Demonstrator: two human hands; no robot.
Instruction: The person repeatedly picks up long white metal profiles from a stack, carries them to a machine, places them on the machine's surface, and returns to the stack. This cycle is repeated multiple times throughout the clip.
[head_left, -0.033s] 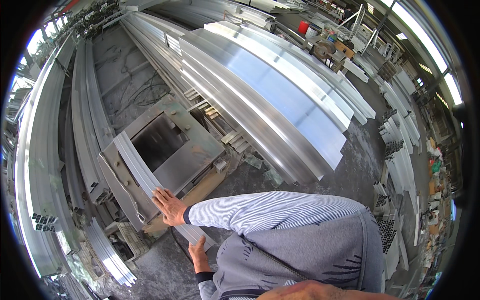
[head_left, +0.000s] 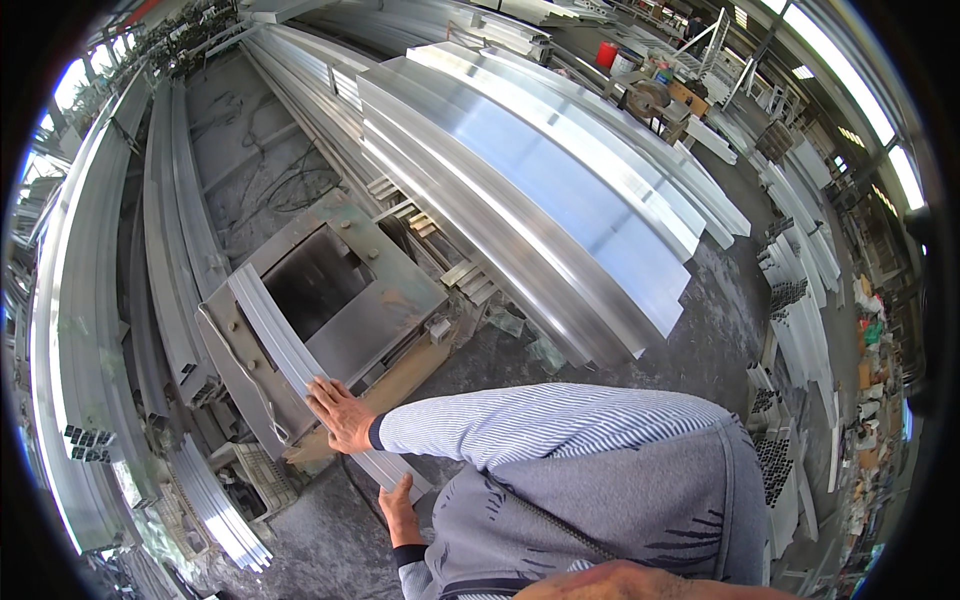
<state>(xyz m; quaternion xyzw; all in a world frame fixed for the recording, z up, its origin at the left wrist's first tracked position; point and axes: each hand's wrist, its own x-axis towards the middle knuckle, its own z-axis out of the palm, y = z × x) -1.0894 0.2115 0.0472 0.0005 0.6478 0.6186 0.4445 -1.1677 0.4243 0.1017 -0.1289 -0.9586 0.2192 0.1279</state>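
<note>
A long silvery aluminium profile [head_left: 275,325] with lengthwise ridges lies across a metal machine table [head_left: 405,295] and sticks out past its near edge. My right hand [head_left: 342,415] rests on top of the profile, palm down, its fingers stretched out and slightly apart. Close to the profile's near end, my left hand [head_left: 399,512] grips its edge. The left thumb lies on top; the other fingers are hidden underneath. In the table there is a dark rectangular opening [head_left: 318,280], just right of the profile. A pale cord [head_left: 250,375] hangs over the table's left side.
Wide shiny metal sheets or profiles [head_left: 560,200] are stacked to the right of the machine. Long bundles of square tubes [head_left: 85,300] line the left. Several thin strips [head_left: 215,500] lie low on the left beside a crate [head_left: 262,478]. More tubes [head_left: 775,465] stand stacked far right.
</note>
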